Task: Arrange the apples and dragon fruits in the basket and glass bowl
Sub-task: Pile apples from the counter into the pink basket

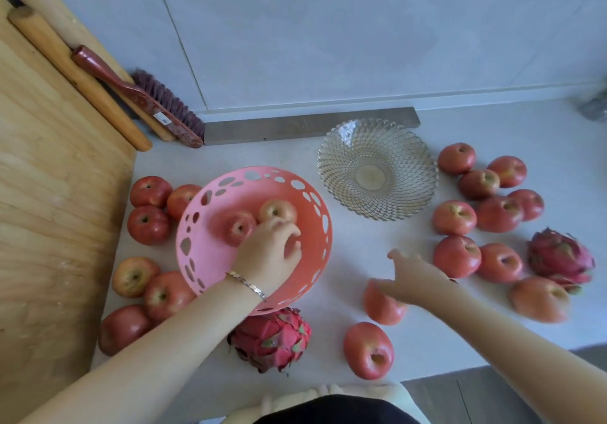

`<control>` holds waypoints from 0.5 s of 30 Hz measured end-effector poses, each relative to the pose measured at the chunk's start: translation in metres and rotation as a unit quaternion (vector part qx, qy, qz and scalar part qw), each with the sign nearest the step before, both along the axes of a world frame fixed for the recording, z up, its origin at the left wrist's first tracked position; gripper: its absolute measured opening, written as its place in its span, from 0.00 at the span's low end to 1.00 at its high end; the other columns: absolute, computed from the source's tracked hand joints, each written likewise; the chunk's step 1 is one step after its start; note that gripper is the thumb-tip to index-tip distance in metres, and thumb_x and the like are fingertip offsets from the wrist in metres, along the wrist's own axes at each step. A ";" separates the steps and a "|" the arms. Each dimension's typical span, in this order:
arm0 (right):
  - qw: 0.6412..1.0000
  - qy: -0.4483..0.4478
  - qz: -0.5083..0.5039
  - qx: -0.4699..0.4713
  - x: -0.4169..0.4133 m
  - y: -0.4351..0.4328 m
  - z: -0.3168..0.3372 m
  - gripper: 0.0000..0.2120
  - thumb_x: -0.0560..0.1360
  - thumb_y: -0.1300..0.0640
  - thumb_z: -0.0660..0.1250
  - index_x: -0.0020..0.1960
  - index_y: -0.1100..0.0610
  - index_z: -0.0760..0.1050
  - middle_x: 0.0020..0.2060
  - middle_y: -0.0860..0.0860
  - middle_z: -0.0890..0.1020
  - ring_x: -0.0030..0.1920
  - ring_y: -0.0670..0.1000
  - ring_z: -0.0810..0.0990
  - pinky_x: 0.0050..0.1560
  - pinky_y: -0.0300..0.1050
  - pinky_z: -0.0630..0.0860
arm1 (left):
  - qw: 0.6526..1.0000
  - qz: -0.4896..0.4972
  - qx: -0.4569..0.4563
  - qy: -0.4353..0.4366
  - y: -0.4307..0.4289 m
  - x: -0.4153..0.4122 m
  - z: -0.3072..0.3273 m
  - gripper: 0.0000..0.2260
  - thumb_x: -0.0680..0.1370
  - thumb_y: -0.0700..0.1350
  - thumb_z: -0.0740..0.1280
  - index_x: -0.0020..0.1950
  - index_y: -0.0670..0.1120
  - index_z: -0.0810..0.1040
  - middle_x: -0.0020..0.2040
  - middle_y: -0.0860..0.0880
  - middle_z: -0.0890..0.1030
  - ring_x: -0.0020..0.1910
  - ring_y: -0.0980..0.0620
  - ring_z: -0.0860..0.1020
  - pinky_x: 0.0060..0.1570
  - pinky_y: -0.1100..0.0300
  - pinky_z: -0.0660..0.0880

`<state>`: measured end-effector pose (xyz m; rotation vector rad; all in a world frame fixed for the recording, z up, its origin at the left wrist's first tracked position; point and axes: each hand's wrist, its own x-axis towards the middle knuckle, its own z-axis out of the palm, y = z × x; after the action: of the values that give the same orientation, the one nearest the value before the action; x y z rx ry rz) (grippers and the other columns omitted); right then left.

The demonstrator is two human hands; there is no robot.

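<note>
The left hand (271, 249) reaches into the pink basket (249, 177), fingers curled just beside two apples (239, 226) lying there; whether it grips a third I cannot tell. The right hand (417, 276), blurred, is spread flat over a loose apple (384, 308). The glass bowl (410, 161) stands farther off, and a dragon fruit (269, 338) lies near the basket.

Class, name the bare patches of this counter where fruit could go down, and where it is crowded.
Bare: between pink basket, glass bowl and metal strip; in front of the bowl, by the right hand; behind the right apples. Crowded: among those apples and the left apples.
</note>
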<state>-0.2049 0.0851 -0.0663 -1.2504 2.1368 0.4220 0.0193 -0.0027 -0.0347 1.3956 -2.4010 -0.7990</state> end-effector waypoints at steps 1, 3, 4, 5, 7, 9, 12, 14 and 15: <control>1.000 -0.003 -0.007 0.022 0.001 0.009 -0.010 0.33 0.69 0.35 0.63 0.66 0.54 0.62 0.60 0.57 0.73 0.60 0.58 0.74 0.55 0.50 0.72 | 1.000 -0.023 0.004 0.010 0.008 -0.008 0.002 0.06 0.73 0.40 0.65 0.49 0.42 0.79 0.46 0.45 0.79 0.45 0.46 0.77 0.45 0.59 0.71; 0.997 -0.056 -0.052 0.018 0.006 0.022 -0.027 0.30 0.64 0.35 0.66 0.58 0.53 0.65 0.54 0.55 0.76 0.51 0.57 0.78 0.48 0.48 0.74 | 0.997 -0.073 0.016 0.015 0.024 -0.023 0.000 0.06 0.73 0.39 0.64 0.48 0.42 0.78 0.44 0.44 0.79 0.44 0.45 0.77 0.45 0.59 0.69; 0.992 -0.091 -0.090 -0.002 0.009 0.027 -0.032 0.28 0.62 0.37 0.68 0.53 0.52 0.66 0.49 0.54 0.77 0.44 0.56 0.79 0.43 0.47 0.76 | 0.995 -0.099 0.025 0.009 0.031 -0.031 -0.002 0.07 0.73 0.39 0.64 0.50 0.42 0.78 0.46 0.44 0.78 0.45 0.45 0.77 0.46 0.57 0.69; 0.985 -0.116 -0.122 -0.025 0.010 0.030 -0.034 0.26 0.60 0.39 0.69 0.51 0.52 0.66 0.46 0.52 0.77 0.39 0.54 0.80 0.39 0.46 0.78 | 0.991 -0.126 0.039 -0.002 0.037 -0.038 -0.006 0.08 0.74 0.40 0.64 0.51 0.43 0.77 0.48 0.44 0.78 0.47 0.45 0.77 0.47 0.56 0.69; 0.975 -0.146 -0.161 -0.055 0.007 0.032 -0.036 0.25 0.59 0.40 0.70 0.49 0.50 0.66 0.42 0.49 0.77 0.32 0.52 0.81 0.33 0.45 0.78 | 0.980 -0.180 0.074 -0.043 0.048 -0.050 -0.014 0.10 0.74 0.44 0.64 0.55 0.45 0.75 0.53 0.45 0.77 0.50 0.46 0.76 0.49 0.57 0.69; 0.962 -0.162 -0.204 -0.083 -0.001 0.034 -0.032 0.26 0.59 0.39 0.71 0.50 0.51 0.66 0.40 0.47 0.76 0.29 0.51 0.80 0.31 0.45 0.79 | 0.955 -0.240 0.130 -0.114 0.059 -0.065 -0.025 0.16 0.73 0.49 0.66 0.59 0.48 0.73 0.57 0.46 0.75 0.54 0.46 0.75 0.51 0.57 0.70; 0.937 -0.167 -0.271 -0.147 -0.016 0.031 -0.023 0.27 0.60 0.39 0.71 0.50 0.53 0.67 0.39 0.47 0.76 0.28 0.51 0.79 0.30 0.44 0.79 | 0.887 -0.340 0.190 -0.248 0.072 -0.083 -0.043 0.27 0.69 0.55 0.69 0.65 0.50 0.66 0.61 0.46 0.72 0.57 0.43 0.74 0.54 0.52 0.72; 0.922 -0.182 -0.300 -0.161 -0.026 0.028 -0.014 0.28 0.61 0.38 0.71 0.50 0.54 0.67 0.41 0.49 0.77 0.29 0.52 0.80 0.30 0.44 0.79 | 0.845 -0.409 0.176 -0.294 0.077 -0.091 -0.052 0.30 0.67 0.55 0.71 0.65 0.50 0.65 0.60 0.44 0.71 0.56 0.41 0.75 0.52 0.50 0.73; 0.917 -0.194 -0.310 -0.160 -0.031 0.027 -0.010 0.28 0.61 0.37 0.71 0.51 0.53 0.66 0.42 0.50 0.78 0.29 0.52 0.81 0.32 0.43 0.79 | 0.831 -0.434 0.169 -0.304 0.078 -0.094 -0.055 0.32 0.66 0.54 0.73 0.66 0.51 0.64 0.60 0.44 0.71 0.55 0.41 0.74 0.52 0.51 0.72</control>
<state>-0.2357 0.1122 -0.0768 -0.6630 2.1446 -0.4304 -0.0745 0.0758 -0.0900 0.5946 -3.6308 -1.1310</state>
